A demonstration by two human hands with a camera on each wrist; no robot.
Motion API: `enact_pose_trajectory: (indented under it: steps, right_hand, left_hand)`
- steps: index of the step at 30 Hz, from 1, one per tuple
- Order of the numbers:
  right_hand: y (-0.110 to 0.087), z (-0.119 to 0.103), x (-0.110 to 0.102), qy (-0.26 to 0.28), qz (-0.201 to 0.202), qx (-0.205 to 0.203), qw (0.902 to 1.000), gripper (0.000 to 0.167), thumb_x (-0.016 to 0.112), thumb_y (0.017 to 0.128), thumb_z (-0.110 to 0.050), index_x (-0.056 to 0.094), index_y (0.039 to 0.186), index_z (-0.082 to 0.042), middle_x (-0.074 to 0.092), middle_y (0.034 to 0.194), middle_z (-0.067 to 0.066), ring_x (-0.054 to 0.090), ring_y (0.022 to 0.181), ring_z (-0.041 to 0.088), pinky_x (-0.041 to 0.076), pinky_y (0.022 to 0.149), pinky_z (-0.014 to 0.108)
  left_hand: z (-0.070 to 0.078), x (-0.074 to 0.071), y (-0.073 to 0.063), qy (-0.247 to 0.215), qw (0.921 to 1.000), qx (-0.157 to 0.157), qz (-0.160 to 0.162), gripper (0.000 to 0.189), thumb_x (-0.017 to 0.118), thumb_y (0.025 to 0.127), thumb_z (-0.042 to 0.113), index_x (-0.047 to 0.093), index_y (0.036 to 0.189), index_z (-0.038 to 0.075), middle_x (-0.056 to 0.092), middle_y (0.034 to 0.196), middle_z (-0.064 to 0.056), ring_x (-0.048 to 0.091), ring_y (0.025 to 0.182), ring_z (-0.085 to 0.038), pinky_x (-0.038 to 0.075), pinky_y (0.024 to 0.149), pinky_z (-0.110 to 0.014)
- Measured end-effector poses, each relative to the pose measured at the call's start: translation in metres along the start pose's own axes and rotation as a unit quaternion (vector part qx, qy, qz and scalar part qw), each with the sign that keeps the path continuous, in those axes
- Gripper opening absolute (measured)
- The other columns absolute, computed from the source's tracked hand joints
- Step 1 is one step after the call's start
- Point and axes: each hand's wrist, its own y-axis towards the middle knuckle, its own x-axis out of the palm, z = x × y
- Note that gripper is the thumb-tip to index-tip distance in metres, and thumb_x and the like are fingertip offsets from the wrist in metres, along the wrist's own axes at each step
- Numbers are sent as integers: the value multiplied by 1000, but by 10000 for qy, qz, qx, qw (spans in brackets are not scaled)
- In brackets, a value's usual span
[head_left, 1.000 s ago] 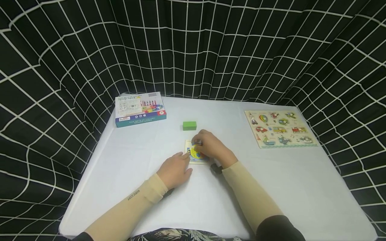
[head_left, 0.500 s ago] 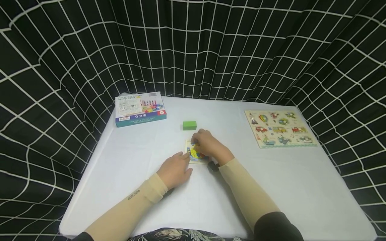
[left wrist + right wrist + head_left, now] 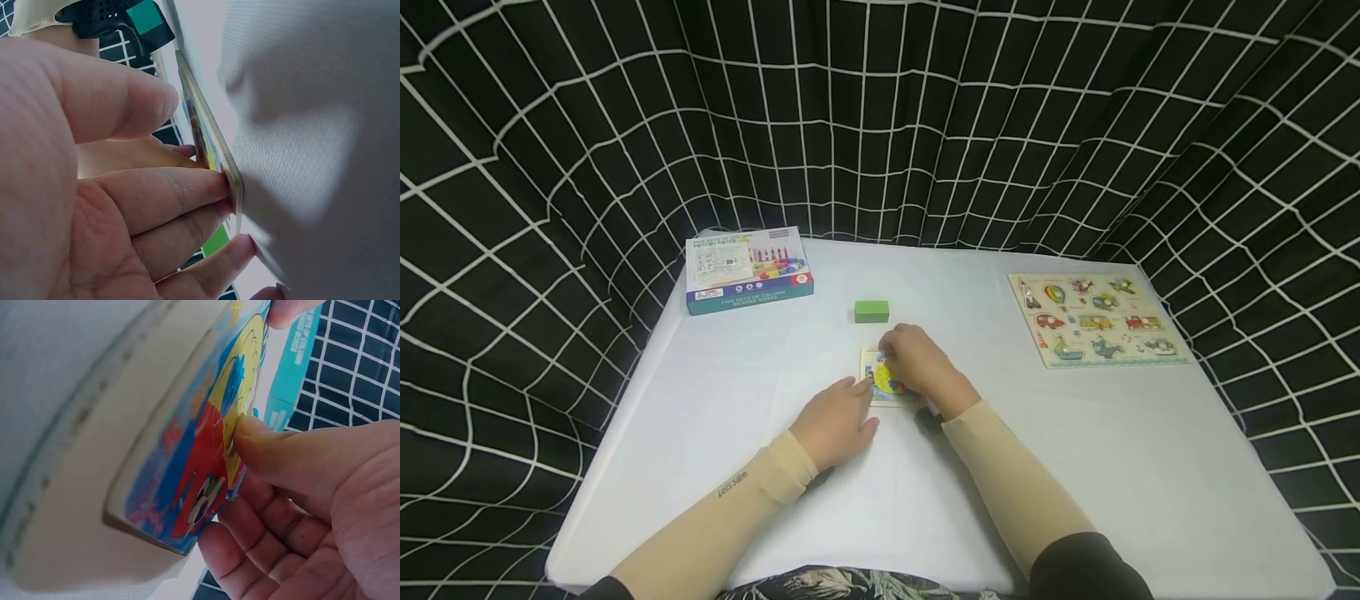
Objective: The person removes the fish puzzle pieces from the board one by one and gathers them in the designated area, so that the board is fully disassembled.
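Observation:
A small square jigsaw puzzle (image 3: 886,398) with a yellow and red fish on blue lies on the table before me. In the right wrist view the fish's eye and red face (image 3: 203,487) show near one corner. My left hand (image 3: 835,422) rests at the puzzle's left side; in the left wrist view its extended fingers (image 3: 181,194) touch the board's edge. Over the upper right part, my right hand (image 3: 920,360) pinches a puzzle piece (image 3: 232,447) between thumb and curled fingers. The thumb tip sits on the yellow area, and the hand hides much of the piece.
A green block (image 3: 872,312) stands just beyond the puzzle. A bead set box (image 3: 748,271) lies at the back left, a wooden vehicle peg puzzle (image 3: 1097,321) at the right. Black grid cloth (image 3: 880,125) hangs around the white table (image 3: 737,375).
The right hand has shifted slightly over the puzzle's right side, and its forearm has moved a little left. The left hand keeps its place.

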Motion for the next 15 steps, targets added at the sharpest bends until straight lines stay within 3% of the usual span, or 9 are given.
enact_pose_trajectory:
  steps: [5, 8, 15]
  right_hand:
    - [-3, -1, -2, 41, 145, -31, 9999, 26, 76, 100, -7, 79, 126, -9, 73, 118, 5, 69, 115, 25, 60, 109, 43]
    - [-5, -3, -2, 146, 239, 14, 9996, 23, 75, 100, -6, 80, 122, -11, 74, 118, 6, 71, 114, 25, 61, 107, 44]
    - [-13, -2, -2, 432, 431, -2, 9981, 23, 66, 106, -2, 81, 120, -11, 77, 132, 9, 70, 129, 29, 55, 117, 48]
  left_hand:
    - [0, 1, -1, -4, 10000, 14, 56, 49, 66, 106, 28, 70, 138, -9, 67, 149, -22, 62, 141, -45, 51, 120, -53]
    - [2, -2, 1, 0, 9999, -79, -87, 49, 68, 106, 27, 69, 139, -9, 66, 151, -22, 61, 143, -45, 50, 122, -53]
    - [1, -1, 0, 18, 9999, -64, -131, 51, 68, 106, 30, 69, 140, -8, 65, 152, -22, 61, 144, -44, 49, 122, -52]
